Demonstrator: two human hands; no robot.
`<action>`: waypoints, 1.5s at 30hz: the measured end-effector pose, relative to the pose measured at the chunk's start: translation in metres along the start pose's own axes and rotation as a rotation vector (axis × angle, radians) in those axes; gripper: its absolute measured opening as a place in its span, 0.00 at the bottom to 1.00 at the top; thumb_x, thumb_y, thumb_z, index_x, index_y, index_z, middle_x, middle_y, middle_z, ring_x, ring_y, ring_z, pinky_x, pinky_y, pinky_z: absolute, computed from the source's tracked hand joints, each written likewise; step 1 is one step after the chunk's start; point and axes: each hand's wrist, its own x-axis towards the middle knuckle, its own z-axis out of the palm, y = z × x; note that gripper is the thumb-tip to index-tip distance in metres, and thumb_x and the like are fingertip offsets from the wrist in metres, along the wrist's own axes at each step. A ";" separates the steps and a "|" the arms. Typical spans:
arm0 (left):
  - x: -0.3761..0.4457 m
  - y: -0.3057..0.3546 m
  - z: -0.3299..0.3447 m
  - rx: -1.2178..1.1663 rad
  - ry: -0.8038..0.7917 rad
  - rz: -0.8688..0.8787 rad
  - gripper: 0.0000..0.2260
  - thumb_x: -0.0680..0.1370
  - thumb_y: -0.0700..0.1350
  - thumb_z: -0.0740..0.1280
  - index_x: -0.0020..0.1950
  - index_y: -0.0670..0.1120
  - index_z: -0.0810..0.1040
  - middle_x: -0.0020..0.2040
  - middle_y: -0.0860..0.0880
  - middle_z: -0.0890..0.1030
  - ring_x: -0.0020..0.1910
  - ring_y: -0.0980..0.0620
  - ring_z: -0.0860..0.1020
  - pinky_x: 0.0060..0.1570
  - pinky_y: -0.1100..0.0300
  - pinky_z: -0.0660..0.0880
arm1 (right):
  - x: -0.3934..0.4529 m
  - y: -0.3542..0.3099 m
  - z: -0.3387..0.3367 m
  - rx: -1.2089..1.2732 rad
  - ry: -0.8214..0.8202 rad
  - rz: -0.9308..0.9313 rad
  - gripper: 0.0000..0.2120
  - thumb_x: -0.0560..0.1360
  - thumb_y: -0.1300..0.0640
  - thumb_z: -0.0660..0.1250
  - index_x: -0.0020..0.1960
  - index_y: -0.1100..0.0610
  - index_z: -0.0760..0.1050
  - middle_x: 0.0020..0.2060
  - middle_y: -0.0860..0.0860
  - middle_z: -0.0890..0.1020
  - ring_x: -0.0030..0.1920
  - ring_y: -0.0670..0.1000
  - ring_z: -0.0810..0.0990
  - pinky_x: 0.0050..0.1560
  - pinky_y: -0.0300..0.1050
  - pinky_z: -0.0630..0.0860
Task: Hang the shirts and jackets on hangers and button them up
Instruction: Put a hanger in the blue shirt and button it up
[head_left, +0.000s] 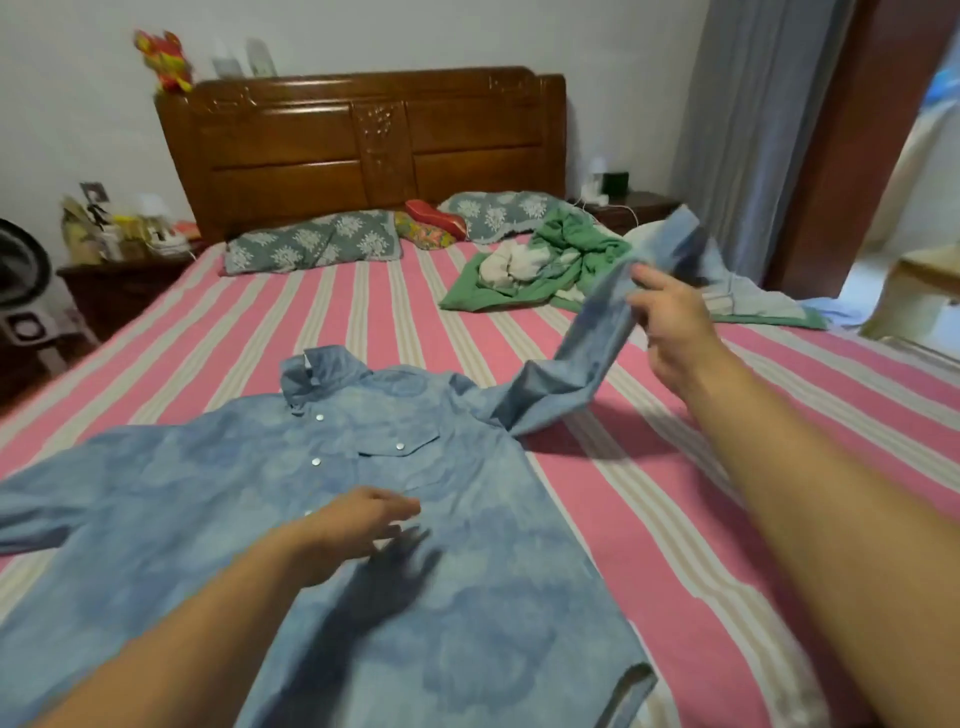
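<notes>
A light blue shirt (363, 519) lies front-up and buttoned on the striped bed (675, 493). The left hand (358, 519) hovers above its chest, fingers loosely extended, holding nothing. The right hand (670, 332) grips the lifted sleeve (597, 338).

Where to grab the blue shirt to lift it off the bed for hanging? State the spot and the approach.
Take the blue shirt at the collar, coming from above at the headboard end. It lies flat, front up, collar raised off the striped sheet. The right hand already holds one sleeve up; the left hand hovers free.
</notes>
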 end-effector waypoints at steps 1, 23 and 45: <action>-0.015 0.004 -0.015 -0.127 0.086 0.025 0.08 0.82 0.49 0.68 0.59 0.49 0.82 0.61 0.51 0.82 0.59 0.53 0.80 0.58 0.53 0.75 | -0.012 -0.031 0.022 -0.059 -0.083 -0.087 0.24 0.76 0.72 0.60 0.71 0.63 0.73 0.67 0.57 0.77 0.65 0.52 0.76 0.68 0.51 0.74; -0.195 -0.192 -0.089 0.400 0.286 0.632 0.29 0.69 0.59 0.71 0.70 0.53 0.76 0.64 0.56 0.74 0.65 0.62 0.71 0.68 0.72 0.62 | -0.365 0.064 0.206 -1.235 -0.992 -0.144 0.35 0.59 0.23 0.63 0.57 0.45 0.73 0.52 0.46 0.73 0.54 0.49 0.71 0.58 0.46 0.71; -0.188 -0.162 -0.060 -0.498 0.414 0.431 0.06 0.78 0.36 0.71 0.44 0.44 0.86 0.41 0.46 0.86 0.40 0.55 0.81 0.44 0.62 0.77 | -0.353 0.082 0.201 -0.598 -0.698 -0.937 0.13 0.82 0.51 0.63 0.51 0.55 0.85 0.43 0.47 0.83 0.41 0.47 0.82 0.42 0.41 0.77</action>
